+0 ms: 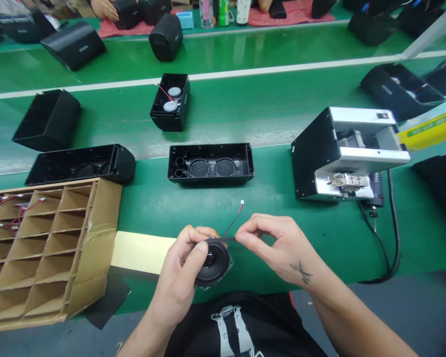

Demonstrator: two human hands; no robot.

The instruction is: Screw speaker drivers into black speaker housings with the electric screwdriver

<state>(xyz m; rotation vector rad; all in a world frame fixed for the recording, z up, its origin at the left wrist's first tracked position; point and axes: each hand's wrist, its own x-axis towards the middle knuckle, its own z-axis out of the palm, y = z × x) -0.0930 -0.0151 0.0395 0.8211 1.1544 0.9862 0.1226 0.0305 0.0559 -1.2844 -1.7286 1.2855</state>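
Note:
A round black speaker with a red and black wire ending in a white plug is held by my left hand, thumb on its upper left rim. My right hand pinches the right end of a thin black strip, whose other end lies along the speaker's top edge by my left thumb. Left of my left hand lies a pale yellow sheet, with black sheet material partly under it. Beyond both hands sits an open black housing with two round grilles.
A divided cardboard box with wired parts stands at left. A silver and black machine with a thick cable stands at right. More black housings lie on the green surface further back. Another person's hand shows at the top left.

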